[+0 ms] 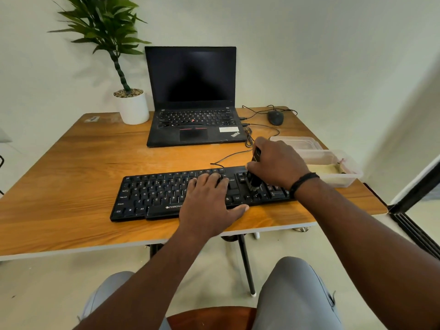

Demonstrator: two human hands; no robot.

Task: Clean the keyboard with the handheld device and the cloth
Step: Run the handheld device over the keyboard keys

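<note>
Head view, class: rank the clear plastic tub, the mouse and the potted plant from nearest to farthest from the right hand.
Measured from the right hand, which grips the handheld device over the keyboard:
1. Clear plastic tub, just to its right at the table edge.
2. Mouse, behind it beside the laptop.
3. Potted plant, far corner, left of the laptop.

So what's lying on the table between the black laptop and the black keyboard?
Head view: a thin black cable crosses bare wooden tabletop between laptop and keyboard.
</note>
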